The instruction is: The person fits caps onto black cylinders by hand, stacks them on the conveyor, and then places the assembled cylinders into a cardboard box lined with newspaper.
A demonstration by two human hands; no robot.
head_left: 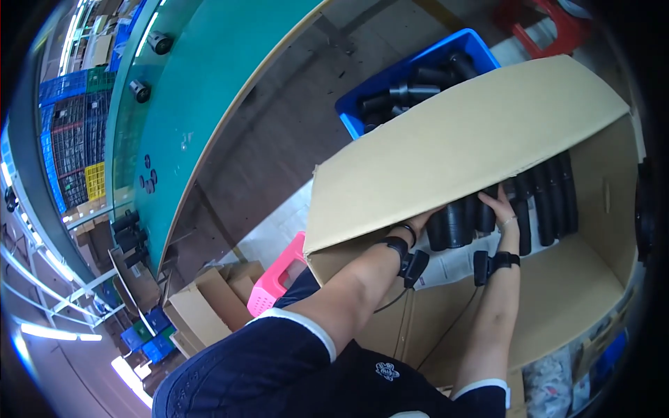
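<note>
Both my arms reach into a large cardboard box (571, 292), in which black cylinders (456, 224) stand packed side by side in rows. Beneath the raised cardboard flap (460, 143), my left hand (421, 220) is beside the leftmost cylinders; its fingers are hidden. My right hand (503, 210) grips a black cylinder (490, 191) at the row's middle, thumb and finger on either side of its top. The flap covers part of that cylinder. A printed paper sheet (446, 270) lies in the box in front of the cylinders.
Beyond the flap stands a blue bin (348, 104) of loose black cylinders. A red stool (550, 31) is at the far right, a pink stool (277, 275) by my left arm. The green table (202, 76) curves along the left, with open cartons (209, 303) below it.
</note>
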